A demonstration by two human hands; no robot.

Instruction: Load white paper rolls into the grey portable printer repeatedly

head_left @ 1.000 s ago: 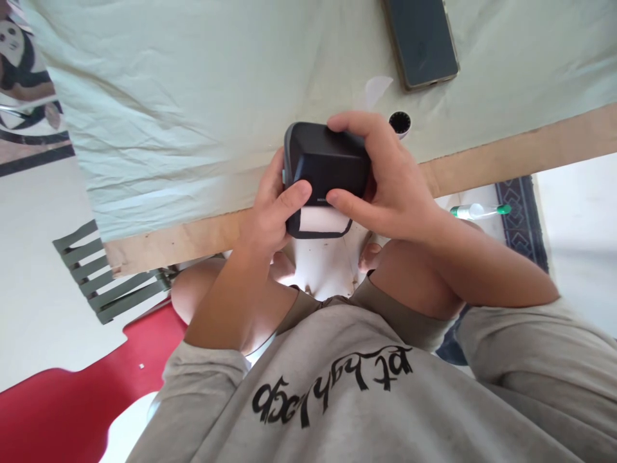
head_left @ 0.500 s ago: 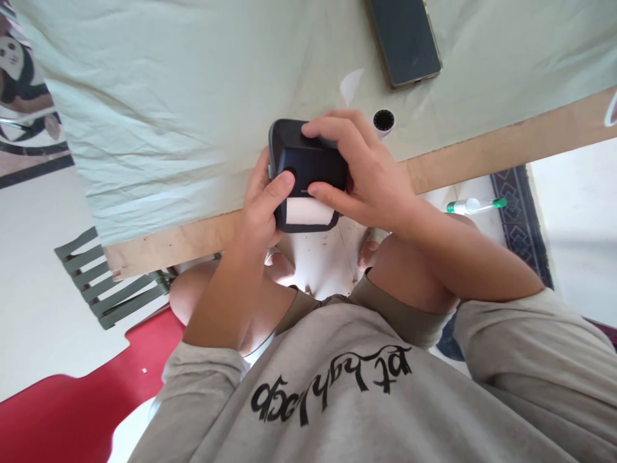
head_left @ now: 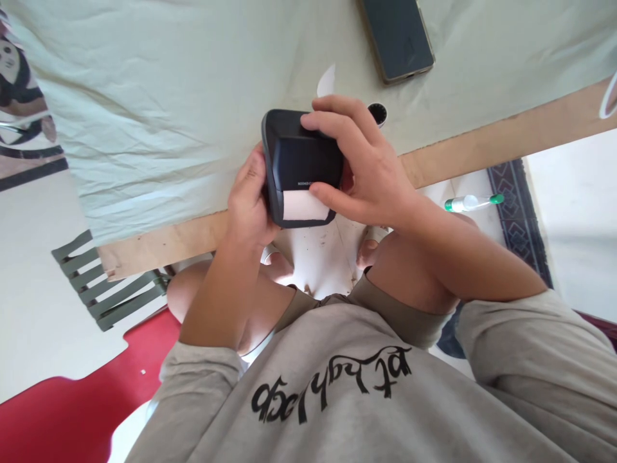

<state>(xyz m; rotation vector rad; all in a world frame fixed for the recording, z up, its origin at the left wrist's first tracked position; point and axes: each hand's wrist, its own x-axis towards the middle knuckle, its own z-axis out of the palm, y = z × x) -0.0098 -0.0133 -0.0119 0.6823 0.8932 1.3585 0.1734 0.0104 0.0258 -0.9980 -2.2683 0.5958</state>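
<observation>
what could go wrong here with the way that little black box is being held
1. The black box is gripped by the left hand and right hand past the table edge, over the lap; a slip could drop it to the floor.
2. The right thumb lies by the white paper at the opening and may crease or smudge it.
3. The small black-and-white roll close behind the right hand might get knocked.

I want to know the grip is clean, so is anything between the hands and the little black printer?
Nothing visible: the left hand and right hand both touch the black printer directly.
</observation>
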